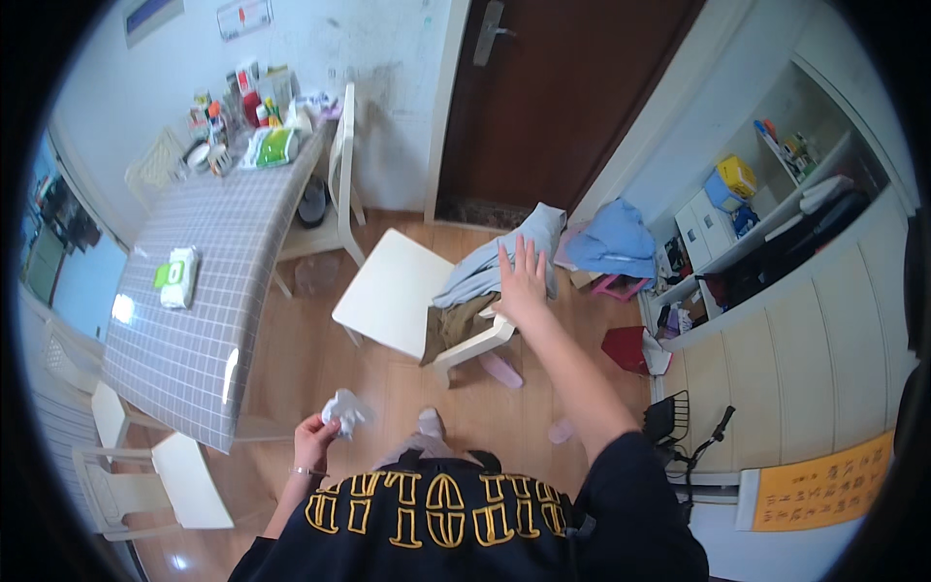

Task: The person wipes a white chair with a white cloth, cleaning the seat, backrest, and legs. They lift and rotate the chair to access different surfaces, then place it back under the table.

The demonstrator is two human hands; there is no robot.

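A crumpled white wipe or tissue is pinched between the thumb and fingers of my left hand, low over the wooden floor. My right hand reaches forward with its fingers spread and nothing in it. It is over the back of a white chair, close to the clothes hung there; whether it touches them I cannot tell. Light grey-blue clothing and a brown garment lie across the chair's back and seat.
To the left stands a table with a checked cover, bearing a wipes pack and clustered bottles. Blue clothing sits on a pink stool. A red bag, a slipper and handlebars are right. Ahead is a brown door.
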